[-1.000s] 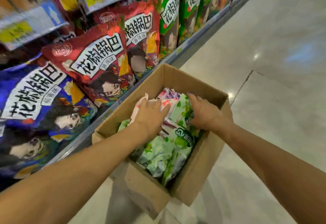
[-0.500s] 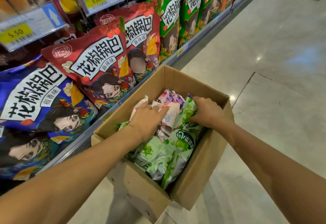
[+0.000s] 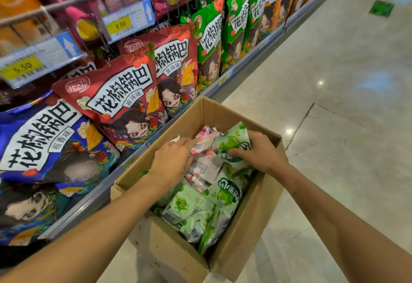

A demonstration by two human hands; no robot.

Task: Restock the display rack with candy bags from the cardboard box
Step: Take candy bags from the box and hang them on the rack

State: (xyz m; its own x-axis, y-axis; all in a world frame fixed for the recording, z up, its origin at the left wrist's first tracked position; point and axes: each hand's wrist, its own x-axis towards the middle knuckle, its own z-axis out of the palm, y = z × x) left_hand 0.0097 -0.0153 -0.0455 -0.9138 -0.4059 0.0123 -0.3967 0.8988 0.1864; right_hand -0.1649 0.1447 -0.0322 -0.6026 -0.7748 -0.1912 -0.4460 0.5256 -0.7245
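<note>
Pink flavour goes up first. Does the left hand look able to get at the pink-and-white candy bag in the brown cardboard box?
Probably yes: the left hand rests on the pink-and-white candy bag atop the pile in the open brown cardboard box, and the right hand grips a green candy bag beside it.
</note>
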